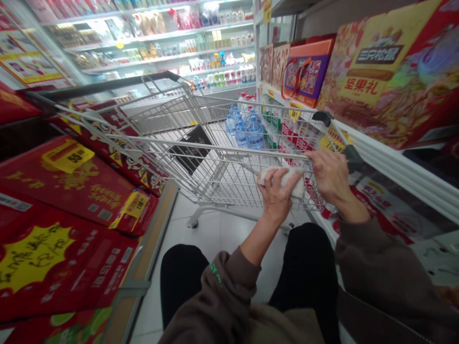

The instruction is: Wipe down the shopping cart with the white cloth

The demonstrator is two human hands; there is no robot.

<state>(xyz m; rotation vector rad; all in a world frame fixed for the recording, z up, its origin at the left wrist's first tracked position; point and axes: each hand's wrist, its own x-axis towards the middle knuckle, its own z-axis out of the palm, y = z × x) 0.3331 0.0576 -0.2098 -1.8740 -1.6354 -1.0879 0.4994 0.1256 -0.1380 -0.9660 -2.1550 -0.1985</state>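
Note:
A wire shopping cart (229,149) stands sideways before my knees, its dark handle at the left. My left hand (277,193) presses a folded whitish cloth (298,188) against the wire side, fingers bent over it. Part of the cloth lies hidden under the fingers. To its right, my right hand (329,176) is closed around the top rail near the cart's black corner piece (353,159). A black panel with faint markings (193,149) shows through the wires.
Red gift boxes (64,181) with yellow price tags are stacked close at left. Boxed snacks (373,71) line a shelf at right. Bottled water packs (247,129) stand on the floor beyond the cart. A lit display shelf (158,59) spans the back.

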